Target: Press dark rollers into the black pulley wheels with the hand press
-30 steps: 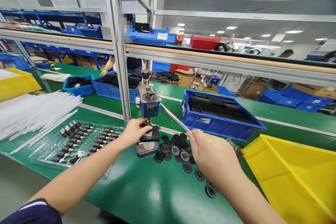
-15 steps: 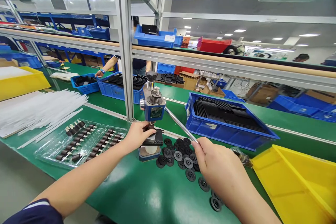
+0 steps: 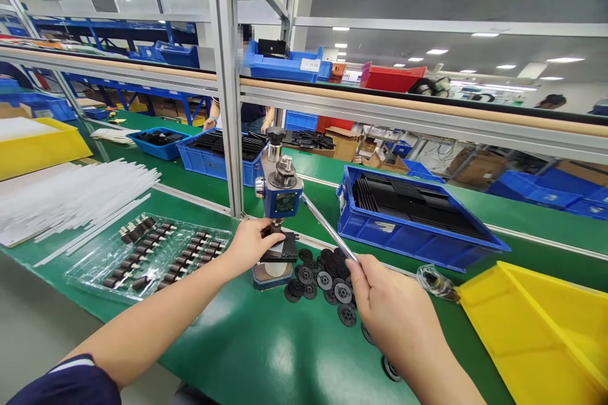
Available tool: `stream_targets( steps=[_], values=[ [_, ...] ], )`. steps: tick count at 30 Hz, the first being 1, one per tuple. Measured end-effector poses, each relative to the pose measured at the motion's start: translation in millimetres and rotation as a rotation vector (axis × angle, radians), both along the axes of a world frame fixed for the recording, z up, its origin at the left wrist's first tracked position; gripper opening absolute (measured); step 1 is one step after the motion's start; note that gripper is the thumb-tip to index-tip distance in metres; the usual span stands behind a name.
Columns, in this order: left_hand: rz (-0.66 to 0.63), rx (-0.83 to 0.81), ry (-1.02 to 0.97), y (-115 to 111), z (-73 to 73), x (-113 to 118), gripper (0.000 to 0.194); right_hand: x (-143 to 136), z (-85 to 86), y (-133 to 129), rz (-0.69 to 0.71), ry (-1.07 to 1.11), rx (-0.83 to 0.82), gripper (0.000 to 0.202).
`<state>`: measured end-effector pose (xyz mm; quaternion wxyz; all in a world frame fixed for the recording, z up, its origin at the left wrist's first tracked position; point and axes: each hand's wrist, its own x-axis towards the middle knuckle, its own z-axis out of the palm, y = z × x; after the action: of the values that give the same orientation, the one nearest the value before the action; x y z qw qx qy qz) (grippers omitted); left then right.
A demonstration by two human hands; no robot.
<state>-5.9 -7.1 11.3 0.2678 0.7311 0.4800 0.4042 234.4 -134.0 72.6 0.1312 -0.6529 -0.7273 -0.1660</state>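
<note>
A small blue hand press (image 3: 284, 196) stands on the green table. Its metal lever (image 3: 327, 226) slopes down to the right, with my right hand (image 3: 390, 304) closed round the end. My left hand (image 3: 251, 245) is at the press, thumb and fingers pinched on a small dark brown part (image 3: 276, 228) under the ram, above a black plate (image 3: 281, 249). Black slotted discs (image 3: 342, 293) lie scattered between the press and my right hand. Left of the press, brown cylindrical parts (image 3: 147, 247) lie in rows on a clear plastic tray (image 3: 85, 275).
A blue bin (image 3: 418, 243) of black parts stands behind right, a yellow bin (image 3: 546, 329) at the right edge. White strips (image 3: 85, 196) and another yellow bin (image 3: 42, 149) are at left. A metal post (image 3: 227, 88) rises behind the press. Across the table stands a person.
The view has shifted slightly. Both my hands keep their grips, the right a little lower. The other person's hand has moved right, away from the small blue basket.
</note>
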Motion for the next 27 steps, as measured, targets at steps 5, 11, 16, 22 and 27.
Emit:
stream_targets(
  steps=[5,11,16,22,27],
  values=[
    [0.007,0.025,0.013,2,-1.1,-1,0.025,2,-6.0,2,-0.003,-0.025,0.032,0.029],
    [-0.017,0.030,-0.006,3,-0.6,-1,0.022,2,-18.5,6,-0.007,-0.052,0.153,0.028],
    [-0.009,0.032,-0.007,4,1.2,0,0.023,6,-19.7,10,0.047,-0.036,0.106,0.028],
    [0.027,0.035,-0.008,3,0.6,1,0.022,5,-27.5,12,0.055,-0.035,0.267,0.036],
    [0.008,0.045,0.004,2,-1.2,1,0.020,-2,-35.9,12,0.065,-0.053,0.342,0.031]
  ],
)
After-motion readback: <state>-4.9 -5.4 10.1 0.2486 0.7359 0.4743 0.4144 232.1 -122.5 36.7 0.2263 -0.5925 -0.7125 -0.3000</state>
